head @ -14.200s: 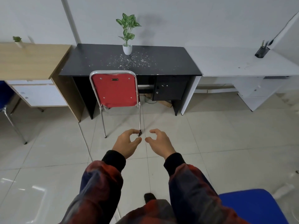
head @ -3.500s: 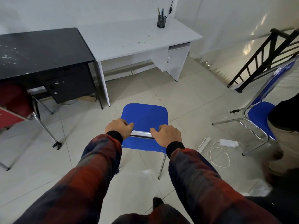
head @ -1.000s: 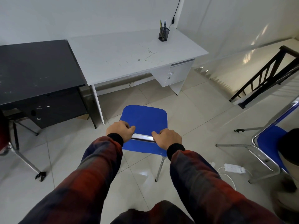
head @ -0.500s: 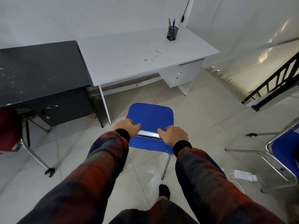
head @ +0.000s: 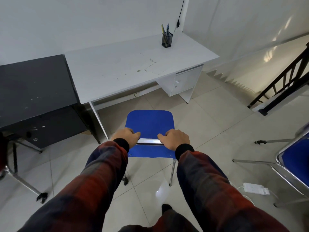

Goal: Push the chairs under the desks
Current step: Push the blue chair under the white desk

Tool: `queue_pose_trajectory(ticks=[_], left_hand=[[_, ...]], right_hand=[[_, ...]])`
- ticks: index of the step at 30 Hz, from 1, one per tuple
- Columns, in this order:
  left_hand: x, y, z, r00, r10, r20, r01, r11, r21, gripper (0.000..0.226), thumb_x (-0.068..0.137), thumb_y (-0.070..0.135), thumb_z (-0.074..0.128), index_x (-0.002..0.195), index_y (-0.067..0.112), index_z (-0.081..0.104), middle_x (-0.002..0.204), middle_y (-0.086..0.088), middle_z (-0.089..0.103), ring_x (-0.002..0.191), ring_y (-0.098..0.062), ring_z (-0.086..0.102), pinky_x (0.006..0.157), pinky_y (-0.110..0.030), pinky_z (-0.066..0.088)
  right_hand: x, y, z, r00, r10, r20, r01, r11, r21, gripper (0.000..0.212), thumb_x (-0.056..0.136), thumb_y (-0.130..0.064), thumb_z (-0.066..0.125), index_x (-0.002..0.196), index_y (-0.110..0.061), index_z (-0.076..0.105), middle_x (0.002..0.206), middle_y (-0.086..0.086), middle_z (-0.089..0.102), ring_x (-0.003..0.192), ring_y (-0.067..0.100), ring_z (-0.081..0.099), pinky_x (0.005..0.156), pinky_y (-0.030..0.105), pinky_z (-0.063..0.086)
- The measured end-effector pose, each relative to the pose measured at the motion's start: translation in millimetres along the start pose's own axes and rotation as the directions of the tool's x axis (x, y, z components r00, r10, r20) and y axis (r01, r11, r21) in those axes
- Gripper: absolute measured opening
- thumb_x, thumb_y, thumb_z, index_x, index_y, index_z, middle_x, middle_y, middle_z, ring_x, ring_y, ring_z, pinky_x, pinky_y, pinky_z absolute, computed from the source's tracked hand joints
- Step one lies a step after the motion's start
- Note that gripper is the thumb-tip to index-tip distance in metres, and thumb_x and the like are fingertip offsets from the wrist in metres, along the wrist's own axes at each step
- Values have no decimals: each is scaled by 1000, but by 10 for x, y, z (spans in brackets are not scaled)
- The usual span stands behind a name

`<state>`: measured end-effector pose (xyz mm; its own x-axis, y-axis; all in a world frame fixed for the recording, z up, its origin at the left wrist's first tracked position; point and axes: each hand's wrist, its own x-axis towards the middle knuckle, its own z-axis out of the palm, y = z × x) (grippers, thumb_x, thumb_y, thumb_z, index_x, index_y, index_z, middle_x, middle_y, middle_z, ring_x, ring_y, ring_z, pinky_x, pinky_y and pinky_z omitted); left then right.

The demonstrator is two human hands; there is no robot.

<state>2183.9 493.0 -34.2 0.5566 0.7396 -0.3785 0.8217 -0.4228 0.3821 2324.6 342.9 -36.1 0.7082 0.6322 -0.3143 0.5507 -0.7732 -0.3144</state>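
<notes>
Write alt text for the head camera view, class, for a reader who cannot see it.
Both hands, left hand and right hand, grip the top rail of a blue chair facing a white desk. A pen holder stands on the desk, a black desk to its left.

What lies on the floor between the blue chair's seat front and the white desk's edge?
Head view: nothing, only bare floor tile between the blue chair and the white desk.

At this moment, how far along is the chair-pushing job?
Done: nothing clearly; the red chair at the black desk is mostly out of frame. In hand: both hands, left hand and right hand, grip the blue chair, short of the white desk. Left: push it under; a second blue chair waits.
</notes>
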Motion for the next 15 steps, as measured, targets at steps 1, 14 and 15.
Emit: queue_pose_trajectory(ticks=[1,14,15], left_hand=[[57,52,-4,1000,-2,1,2,1000,-3,37,90,47,48,80,17,68,75,0,65,67,-15,58,62,-29,45],[590,373,-100,992,-89,-90,82,993,-83,38,88,43,51,62,18,64,64,-1,61,62,-21,58,55,-27,40],[602,409,-114,992,-91,-88,82,992,-100,38,88,43,51,63,18,64,64,-2,62,63,-22,58,55,-27,40]], right_hand=[[75,21,-29,1000,1,1,-1,1000,4,49,92,-58,47,72,-15,60,62,0,50,58,17,49,62,30,47],[755,48,-318,999,-46,-3,46,999,-2,50,94,-56,49,66,-15,49,59,-1,44,54,16,42,55,28,37],[806,63,-342,998,-54,-7,54,999,0,50,94,-56,49,65,-15,49,59,-1,44,53,16,42,55,28,37]])
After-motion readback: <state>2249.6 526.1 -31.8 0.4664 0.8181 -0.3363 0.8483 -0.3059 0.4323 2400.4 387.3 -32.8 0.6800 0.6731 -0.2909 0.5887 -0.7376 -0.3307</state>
